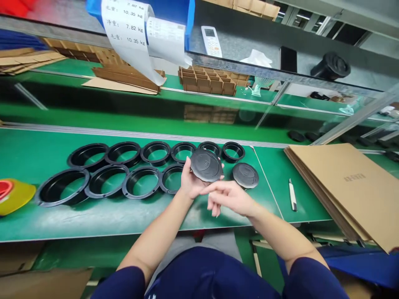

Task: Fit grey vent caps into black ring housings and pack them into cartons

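A round black lid [206, 165] with a raised pattern on its face rests in my left hand [190, 182], which grips it from below and at its left edge. Just under the lid is my right hand [230, 197], index finger stretched toward my left palm and the other fingers loosely bent. Nothing shows in the right hand; whether its fingertip touches the left hand is unclear. Another black lid [245, 175] lies on the green table to the right. Two rows of black flanged rings [141, 182] stand on the left and behind, partly covered by my left hand and the held lid.
Right of the lids lie a white utility knife [292, 195] and stacked cardboard sheets [349, 178]. A yellow tape roll [15, 195] sits at the left edge. The shelf above carries a label roll [124, 25], a remote control [211, 41] and a black cylindrical part [331, 66].
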Available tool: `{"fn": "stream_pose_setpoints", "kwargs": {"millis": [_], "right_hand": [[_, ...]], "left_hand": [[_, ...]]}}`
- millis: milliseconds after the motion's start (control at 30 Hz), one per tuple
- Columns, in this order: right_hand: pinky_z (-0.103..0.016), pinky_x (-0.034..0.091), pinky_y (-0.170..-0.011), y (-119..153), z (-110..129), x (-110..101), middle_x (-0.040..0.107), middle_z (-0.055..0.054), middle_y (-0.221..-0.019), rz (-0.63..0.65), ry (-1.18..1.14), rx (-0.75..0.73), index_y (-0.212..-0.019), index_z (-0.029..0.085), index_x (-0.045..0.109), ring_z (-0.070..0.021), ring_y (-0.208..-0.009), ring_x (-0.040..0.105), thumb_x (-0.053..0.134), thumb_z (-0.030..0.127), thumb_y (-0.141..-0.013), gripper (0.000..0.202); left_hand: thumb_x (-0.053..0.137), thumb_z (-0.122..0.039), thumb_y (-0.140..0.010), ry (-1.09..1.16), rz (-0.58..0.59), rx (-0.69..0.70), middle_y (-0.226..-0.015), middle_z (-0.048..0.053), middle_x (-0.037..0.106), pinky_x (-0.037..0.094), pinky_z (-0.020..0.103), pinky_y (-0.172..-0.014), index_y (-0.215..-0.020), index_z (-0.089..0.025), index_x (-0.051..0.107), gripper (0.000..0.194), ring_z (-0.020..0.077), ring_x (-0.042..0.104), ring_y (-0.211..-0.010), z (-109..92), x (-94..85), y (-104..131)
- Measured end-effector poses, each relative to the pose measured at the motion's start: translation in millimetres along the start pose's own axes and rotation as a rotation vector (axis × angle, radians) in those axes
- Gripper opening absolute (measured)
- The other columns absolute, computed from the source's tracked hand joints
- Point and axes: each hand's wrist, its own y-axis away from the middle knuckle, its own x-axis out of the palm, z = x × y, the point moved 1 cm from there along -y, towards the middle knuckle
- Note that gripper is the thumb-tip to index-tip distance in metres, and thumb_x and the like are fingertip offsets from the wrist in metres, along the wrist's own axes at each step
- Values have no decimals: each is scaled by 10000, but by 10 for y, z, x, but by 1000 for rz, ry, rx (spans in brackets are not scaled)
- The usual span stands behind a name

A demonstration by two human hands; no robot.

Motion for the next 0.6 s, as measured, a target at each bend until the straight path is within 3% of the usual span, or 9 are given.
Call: {"fn": "stream_pose_setpoints", "kwargs": {"millis": [67, 133, 233, 400, 600], "right_hand": [[-368, 608, -735, -16, 132, -152, 697, -74, -934, -231, 377, -222, -1107, 210, 757, -189, -785, 680, 605, 494, -1016, 334], [-445, 557, -959, -20, 195, -312, 669, -103, -1097, -451, 748, -405, -1096, 231, 785, -239, -1038, 629, 560, 474, -1034, 337], [-506, 453, -1104, -9, 106, -466, 599, -125, -1251, -512, 1052, -421, -1166, 253, 792, -286, -1236, 491, 473, 481, -1063, 406], [-535, 370, -1167, 52, -91, -498, 564, -118, -1298, -453, 1106, -355, -1139, 284, 809, -299, -1291, 418, 299, 576, -1091, 589], [-489, 387, -1181, 105, -40, -540, 594, -101, -1343, -469, 782, -270, -1132, 248, 799, -258, -1285, 481, 237, 648, -1083, 691]], "left_hand": [[463, -777, -925, 25, 68, -141, -1311, 225, 672, 626, 557, -822, -1397, -135, 584, 806, 421, 679, -1160, -16, -4, -7], [371, -762, -963, 42, 122, -258, -1280, 228, 688, 640, 549, -695, -1369, -143, 607, 778, 428, 715, -1068, 2, 9, -5], [330, -763, -970, 59, 171, -384, -1257, 215, 702, 635, 554, -611, -1386, -183, 607, 766, 447, 729, -1013, 59, 32, 5], [377, -789, -940, 36, 149, -552, -1202, 222, 720, 633, 570, -614, -1366, -162, 622, 796, 479, 725, -1012, 126, 14, 1], [330, -846, -910, 34, 80, -618, -1253, 235, 693, 626, 572, -591, -1384, -185, 600, 857, 497, 712, -1045, 117, 13, -11]]}}
